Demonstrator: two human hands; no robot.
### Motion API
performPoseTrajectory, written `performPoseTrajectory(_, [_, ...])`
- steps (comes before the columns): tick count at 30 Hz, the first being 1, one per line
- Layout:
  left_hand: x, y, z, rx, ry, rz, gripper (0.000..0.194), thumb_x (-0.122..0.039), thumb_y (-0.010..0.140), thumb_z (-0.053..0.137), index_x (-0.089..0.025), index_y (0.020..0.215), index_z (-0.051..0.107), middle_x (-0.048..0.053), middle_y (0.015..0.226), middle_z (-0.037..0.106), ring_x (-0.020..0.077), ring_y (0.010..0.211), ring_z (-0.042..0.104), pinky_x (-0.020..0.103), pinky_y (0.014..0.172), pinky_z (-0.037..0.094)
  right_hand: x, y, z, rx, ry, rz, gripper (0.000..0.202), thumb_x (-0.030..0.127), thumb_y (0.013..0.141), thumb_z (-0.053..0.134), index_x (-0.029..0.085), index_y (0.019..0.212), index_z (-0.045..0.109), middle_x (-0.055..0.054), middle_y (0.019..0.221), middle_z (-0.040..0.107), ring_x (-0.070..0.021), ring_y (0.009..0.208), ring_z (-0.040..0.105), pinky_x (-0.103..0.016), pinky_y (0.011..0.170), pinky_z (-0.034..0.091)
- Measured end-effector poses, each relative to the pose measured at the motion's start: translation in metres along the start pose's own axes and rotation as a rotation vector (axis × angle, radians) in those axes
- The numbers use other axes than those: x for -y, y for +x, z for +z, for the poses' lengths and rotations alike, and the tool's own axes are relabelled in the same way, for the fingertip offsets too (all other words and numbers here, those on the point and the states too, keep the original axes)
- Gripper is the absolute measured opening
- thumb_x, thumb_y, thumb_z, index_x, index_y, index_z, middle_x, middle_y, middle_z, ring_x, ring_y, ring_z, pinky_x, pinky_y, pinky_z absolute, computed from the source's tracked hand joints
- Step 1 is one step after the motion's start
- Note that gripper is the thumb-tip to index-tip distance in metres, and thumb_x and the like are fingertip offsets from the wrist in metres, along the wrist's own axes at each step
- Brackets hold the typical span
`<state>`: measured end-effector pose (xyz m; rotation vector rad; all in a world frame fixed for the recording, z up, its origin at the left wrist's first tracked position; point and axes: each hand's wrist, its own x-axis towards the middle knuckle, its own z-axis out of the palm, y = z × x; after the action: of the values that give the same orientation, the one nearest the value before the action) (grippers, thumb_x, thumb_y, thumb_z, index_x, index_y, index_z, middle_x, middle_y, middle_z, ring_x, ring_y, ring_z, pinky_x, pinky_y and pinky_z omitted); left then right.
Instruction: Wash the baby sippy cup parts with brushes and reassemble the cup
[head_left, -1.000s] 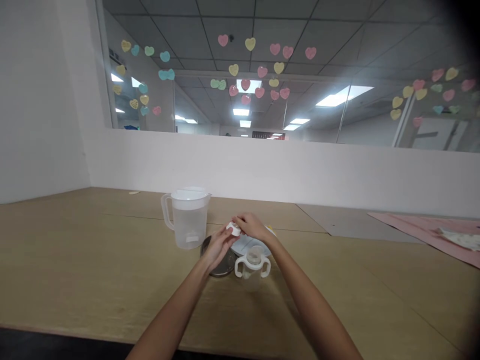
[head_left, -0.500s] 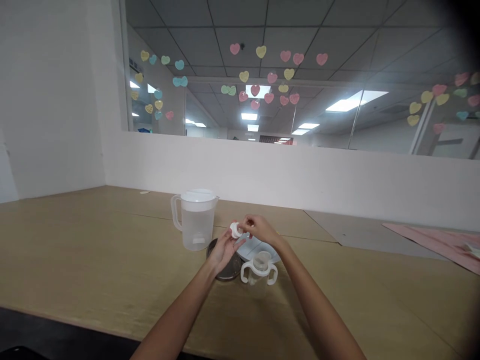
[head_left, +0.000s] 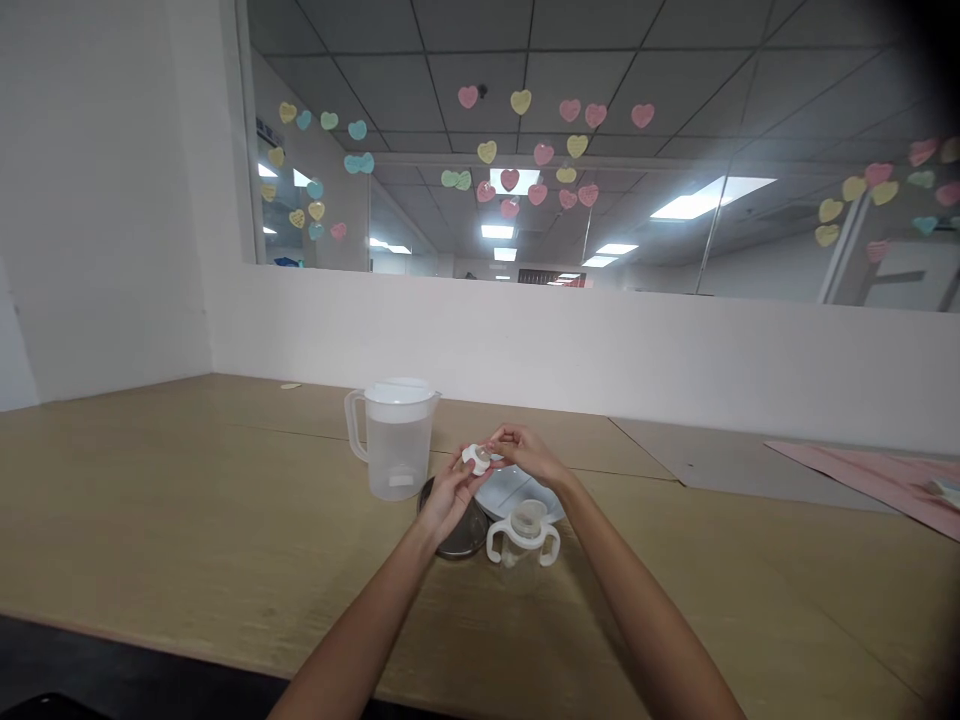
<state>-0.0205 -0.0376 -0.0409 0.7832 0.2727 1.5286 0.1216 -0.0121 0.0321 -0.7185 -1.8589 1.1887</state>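
Note:
A small white ring-shaped cap with a clear nipple-like middle (head_left: 477, 459) is held in my left hand (head_left: 448, 497), fingers closed round its side. My right hand (head_left: 523, 452) pinches at the cap's right side, fingertips on its clear part. Below the hands stands a clear bottle with two white handles (head_left: 525, 530), its top open. A dark round dish (head_left: 463, 536) lies under my left hand, and a pale plate (head_left: 510, 492) sits behind the bottle, partly covered by my right hand.
A translucent lidded pitcher (head_left: 399, 445) stands to the left of the hands. At the far right a pink cloth (head_left: 862, 480) lies over a grey sheet (head_left: 735, 465). A white wall with a window (head_left: 525, 230) rises behind the table.
The cap has turned and moved slightly right in my left hand, whose fingers have drawn in beneath it. My right hand has shifted a little right. The view has shifted slightly.

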Motion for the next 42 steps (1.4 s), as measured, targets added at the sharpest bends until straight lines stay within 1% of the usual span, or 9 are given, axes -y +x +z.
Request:
performPoseTrajectory(6, [0.003, -0.004, 0.004, 0.012, 0.001, -0.049, 0.026, -0.011, 0.064, 0.066, -0.015, 0.086, 0.053, 0.003, 0.09, 0.063, 0.0131, 0.087, 0.06, 0.031, 0.09, 0.043, 0.014, -0.005, -0.005, 0.05, -0.458, -0.126, 0.019, 0.032, 0.071, 0.058, 0.013, 0.072, 0.057, -0.004, 0.075, 0.063, -0.0132, 0.071, 0.057, -0.025, 0.066, 0.043])
performPoseTrajectory(10, [0.008, -0.006, 0.008, -0.072, 0.089, -0.034, 0.03, -0.012, 0.058, 0.07, -0.016, 0.083, 0.053, 0.0, 0.082, 0.063, 0.0109, 0.077, 0.06, 0.027, 0.082, 0.046, 0.03, -0.012, 0.005, -0.096, -0.907, -0.14, 0.007, 0.02, 0.069, 0.058, 0.014, 0.065, 0.057, -0.004, 0.065, 0.062, -0.0125, 0.061, 0.054, -0.022, 0.056, 0.036])
performPoseTrajectory(15, [0.003, -0.006, 0.01, -0.109, 0.119, 0.011, 0.035, -0.014, 0.056, 0.072, -0.018, 0.085, 0.053, -0.002, 0.079, 0.062, 0.0088, 0.073, 0.059, 0.022, 0.076, 0.045, 0.043, -0.019, 0.021, -0.159, -1.063, -0.168, 0.006, 0.018, 0.07, 0.056, 0.015, 0.065, 0.057, -0.004, 0.066, 0.062, -0.0117, 0.06, 0.052, -0.021, 0.054, 0.032])
performPoseTrajectory(20, [-0.001, -0.011, 0.011, 0.098, 0.25, -0.041, 0.044, -0.026, 0.064, 0.066, -0.019, 0.105, 0.05, 0.003, 0.097, 0.061, 0.0142, 0.088, 0.057, 0.028, 0.083, 0.043, 0.069, -0.036, 0.017, -0.06, -1.059, -0.188, 0.012, 0.021, 0.073, 0.055, 0.014, 0.065, 0.059, -0.004, 0.066, 0.062, -0.0109, 0.06, 0.053, -0.02, 0.054, 0.032])
performPoseTrajectory(25, [0.008, -0.028, 0.016, 0.326, 0.912, 0.169, 0.039, -0.043, 0.074, 0.05, -0.018, 0.103, 0.054, 0.005, 0.098, 0.061, 0.0197, 0.093, 0.054, 0.032, 0.087, 0.039, 0.092, -0.058, -0.008, -0.073, -1.066, -0.11, 0.008, 0.017, 0.07, 0.055, 0.015, 0.067, 0.062, -0.003, 0.066, 0.063, -0.0113, 0.06, 0.054, -0.02, 0.055, 0.035])
performPoseTrajectory(28, [0.012, -0.038, 0.02, 0.429, 1.288, 0.349, 0.049, -0.043, 0.069, 0.058, -0.021, 0.112, 0.049, 0.004, 0.101, 0.058, 0.0204, 0.098, 0.05, 0.034, 0.092, 0.034, 0.088, -0.063, -0.02, 0.058, -1.027, -0.018, 0.007, 0.014, 0.065, 0.057, 0.016, 0.066, 0.063, -0.002, 0.066, 0.064, -0.0118, 0.061, 0.055, -0.02, 0.054, 0.037])
performPoseTrajectory(31, [0.016, -0.041, 0.021, 0.408, 1.483, 0.454, 0.055, -0.043, 0.066, 0.059, -0.019, 0.113, 0.046, 0.006, 0.099, 0.057, 0.0201, 0.094, 0.05, 0.034, 0.087, 0.037, 0.073, -0.06, -0.02, 0.228, -0.94, 0.041, 0.008, 0.012, 0.061, 0.057, 0.016, 0.063, 0.064, 0.0, 0.062, 0.063, -0.0115, 0.058, 0.054, -0.02, 0.052, 0.037])
performPoseTrajectory(35, [0.022, -0.041, 0.02, 0.376, 1.573, 0.565, 0.044, -0.041, 0.065, 0.057, -0.015, 0.1, 0.05, 0.008, 0.096, 0.057, 0.0201, 0.089, 0.051, 0.033, 0.081, 0.041, 0.054, -0.058, -0.017, 0.316, -0.785, -0.027, 0.012, 0.015, 0.064, 0.055, 0.016, 0.069, 0.065, 0.0, 0.065, 0.064, -0.0115, 0.061, 0.055, -0.02, 0.055, 0.039])
performPoseTrajectory(42, [0.03, -0.043, 0.021, 0.394, 1.565, 0.631, 0.046, -0.033, 0.066, 0.056, -0.016, 0.107, 0.046, 0.007, 0.096, 0.057, 0.0188, 0.089, 0.051, 0.031, 0.079, 0.042, 0.031, -0.078, -0.023, 0.294, -0.307, -0.035, 0.022, 0.013, 0.07, 0.046, 0.017, 0.083, 0.063, -0.002, 0.08, 0.063, -0.0134, 0.076, 0.057, -0.025, 0.067, 0.043])
